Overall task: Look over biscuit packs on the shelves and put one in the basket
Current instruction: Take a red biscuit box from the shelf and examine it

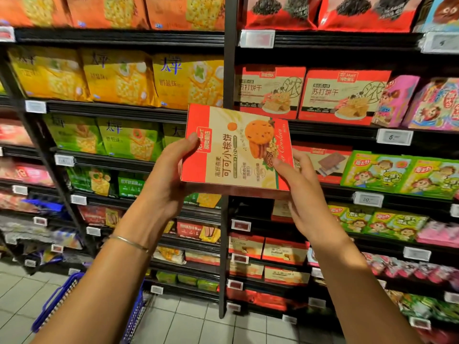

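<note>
A person holds a red-and-cream cardboard biscuit box (236, 150) up for inspection in front of the black metal shelf upright (224, 244) that divides two bays of a supermarket biscuit aisle. The box straddles the upright at about mid-height, its printed face toward the camera and its lettering turned sideways, running up the panel.

The left hand (166, 175), left of the upright, grips the box's left edge with the thumb pressed on the front. The right hand (303, 192), right of the upright, pinches the lower right corner, thumb on the front and fingers behind. Both hands are clamped on the box, and a thin metal bracelet (129, 242) circles the left wrist.

The blue mesh shopping basket (134, 316) sits low and left of the upright, near the tiled floor, largely hidden behind the left forearm. Its opening cannot be made out.

The box is still at the looking-over stage and not yet in the basket. The basket lies down and to the left of the box, on the left arm's side, so the left hand appears better placed to lower the box in once the right lets go.
</note>
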`<state>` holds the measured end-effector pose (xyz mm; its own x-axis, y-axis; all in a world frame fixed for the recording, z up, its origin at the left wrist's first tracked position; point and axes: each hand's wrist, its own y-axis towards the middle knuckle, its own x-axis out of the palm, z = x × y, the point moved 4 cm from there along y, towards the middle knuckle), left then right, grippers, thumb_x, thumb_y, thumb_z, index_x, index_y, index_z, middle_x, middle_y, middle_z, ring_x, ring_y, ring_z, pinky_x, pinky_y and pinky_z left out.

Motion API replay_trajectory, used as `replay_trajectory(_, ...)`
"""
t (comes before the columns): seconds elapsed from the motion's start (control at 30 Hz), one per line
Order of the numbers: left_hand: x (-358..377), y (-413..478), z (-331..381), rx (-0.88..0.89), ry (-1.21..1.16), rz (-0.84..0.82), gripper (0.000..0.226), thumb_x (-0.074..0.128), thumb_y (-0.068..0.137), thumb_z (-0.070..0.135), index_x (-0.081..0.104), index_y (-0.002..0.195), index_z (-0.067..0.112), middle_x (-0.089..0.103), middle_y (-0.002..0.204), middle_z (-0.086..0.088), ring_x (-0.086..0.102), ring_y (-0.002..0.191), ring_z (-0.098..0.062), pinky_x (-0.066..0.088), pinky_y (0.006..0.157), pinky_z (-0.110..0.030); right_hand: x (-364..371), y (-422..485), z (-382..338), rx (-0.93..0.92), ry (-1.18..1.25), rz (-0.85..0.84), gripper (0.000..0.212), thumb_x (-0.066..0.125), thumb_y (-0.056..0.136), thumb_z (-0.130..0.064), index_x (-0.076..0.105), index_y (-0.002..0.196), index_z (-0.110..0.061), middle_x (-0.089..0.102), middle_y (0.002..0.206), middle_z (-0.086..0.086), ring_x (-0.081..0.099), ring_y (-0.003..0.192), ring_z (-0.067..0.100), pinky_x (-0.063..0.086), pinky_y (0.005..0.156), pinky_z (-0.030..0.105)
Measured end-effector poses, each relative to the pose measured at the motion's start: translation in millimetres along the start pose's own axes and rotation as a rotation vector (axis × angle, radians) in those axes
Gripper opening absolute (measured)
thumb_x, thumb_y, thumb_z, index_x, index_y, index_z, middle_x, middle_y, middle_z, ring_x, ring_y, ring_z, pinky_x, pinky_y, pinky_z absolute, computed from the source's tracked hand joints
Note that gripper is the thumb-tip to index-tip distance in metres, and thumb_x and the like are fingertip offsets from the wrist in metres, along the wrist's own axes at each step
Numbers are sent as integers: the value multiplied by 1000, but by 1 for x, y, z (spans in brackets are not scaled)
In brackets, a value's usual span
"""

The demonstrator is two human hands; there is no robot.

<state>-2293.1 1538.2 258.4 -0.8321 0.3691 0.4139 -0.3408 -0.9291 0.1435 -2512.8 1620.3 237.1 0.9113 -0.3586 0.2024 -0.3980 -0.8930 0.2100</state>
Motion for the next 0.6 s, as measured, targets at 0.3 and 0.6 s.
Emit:
replay_trajectory(0.3, 26, -17, -44, -293, -412, -423, 74, 45, 98, 74, 65, 142, 17, 55, 153, -18, 49, 142, -48, 27, 114, -78, 11, -11, 20, 292, 478, -205, 33, 61, 103, -31, 73, 130, -17, 71, 133, 13, 69, 123, 27, 60, 91, 41)
replay_trajectory(0.6, 33, -25, -71, -475, -487, -415, 92, 42, 87, 90, 55, 150, 25, 52, 155, -20, 46, 140, -56, 15, 105, -92, -3, -23, 28, 183, -246, -47, 41, 68, 94, -56, 65, 127, -32, 75, 117, -8, 71, 105, 4, 51, 95, 36)
